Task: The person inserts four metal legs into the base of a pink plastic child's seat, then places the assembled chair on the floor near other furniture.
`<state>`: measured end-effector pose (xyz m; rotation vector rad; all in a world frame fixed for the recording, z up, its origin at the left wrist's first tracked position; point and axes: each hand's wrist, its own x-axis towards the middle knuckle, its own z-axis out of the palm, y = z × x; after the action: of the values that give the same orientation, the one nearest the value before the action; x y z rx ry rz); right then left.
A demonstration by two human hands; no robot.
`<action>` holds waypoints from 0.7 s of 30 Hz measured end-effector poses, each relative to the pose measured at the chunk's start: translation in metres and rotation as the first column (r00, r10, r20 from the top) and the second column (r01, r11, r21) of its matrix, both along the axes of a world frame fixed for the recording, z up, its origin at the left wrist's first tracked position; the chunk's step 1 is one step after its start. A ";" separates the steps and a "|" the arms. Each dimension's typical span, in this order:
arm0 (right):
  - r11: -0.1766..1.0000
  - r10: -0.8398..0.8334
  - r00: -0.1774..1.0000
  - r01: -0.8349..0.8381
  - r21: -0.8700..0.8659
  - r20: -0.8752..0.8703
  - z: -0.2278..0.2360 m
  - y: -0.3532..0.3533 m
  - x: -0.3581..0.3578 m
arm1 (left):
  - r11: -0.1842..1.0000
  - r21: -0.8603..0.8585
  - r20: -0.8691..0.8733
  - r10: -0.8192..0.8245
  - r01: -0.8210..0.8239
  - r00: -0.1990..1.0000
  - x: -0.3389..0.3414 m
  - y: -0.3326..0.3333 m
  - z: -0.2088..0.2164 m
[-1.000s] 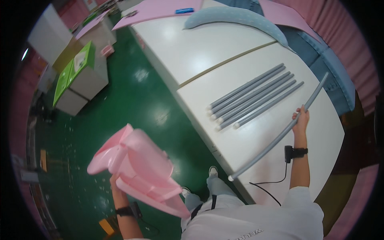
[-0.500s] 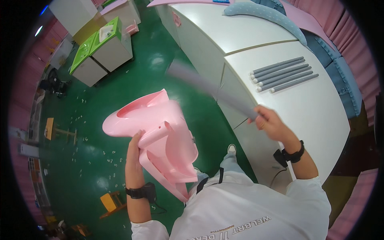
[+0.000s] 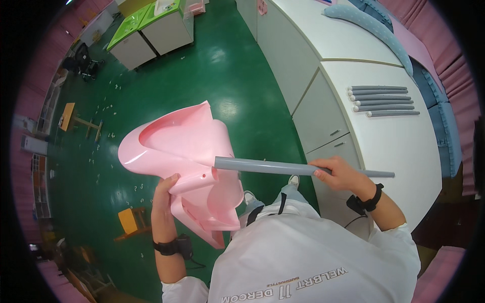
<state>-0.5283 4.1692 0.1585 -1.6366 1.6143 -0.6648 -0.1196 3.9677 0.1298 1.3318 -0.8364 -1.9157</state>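
Observation:
My left hand [image 3: 163, 189] is closed on the near edge of a pink moulded plastic piece [image 3: 174, 135], holding it over the floor. This piece has a scooped hollow at its far end and a tubular socket with an open right end. My right hand [image 3: 339, 172] grips a long grey tube [image 3: 268, 166] partway along. The tube lies almost level, its left end just above the socket opening; whether they touch I cannot tell. Its other end extends right past my hand, over the white counter [image 3: 399, 144].
Several grey tubes with white end caps [image 3: 384, 98] lie side by side on the counter. A blue dotted bolster [image 3: 376, 28] lies at its back. A green-topped toy kitchen unit [image 3: 161, 35] stands far left. A small yellow chair [image 3: 130, 222] is on the green floor [image 3: 237, 81].
My right hand has swung the tube down and leftward-facing, from a raised slant to nearly level beside the pink piece. My view has turned, and the pink piece has shifted slightly left.

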 end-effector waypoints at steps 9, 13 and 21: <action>0.991 0.127 0.986 -0.131 -0.030 -0.107 0.001 -0.012 -0.003 | 0.997 -0.078 0.107 0.024 -0.015 0.994 0.009 0.014 -0.005; 0.986 0.115 0.961 -0.142 -0.088 -0.252 0.011 -0.014 -0.013 | 0.997 -0.016 0.052 -0.073 0.074 0.996 0.009 0.013 -0.013; 0.966 0.191 0.878 -0.246 -0.072 -0.440 0.026 -0.035 0.001 | 0.982 -0.077 0.015 -0.172 0.172 0.985 -0.019 0.017 -0.029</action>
<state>-0.5277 4.1343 0.1843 -2.1370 1.6710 -0.3012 -0.1382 3.9847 0.1013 1.2569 -1.0501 -1.9874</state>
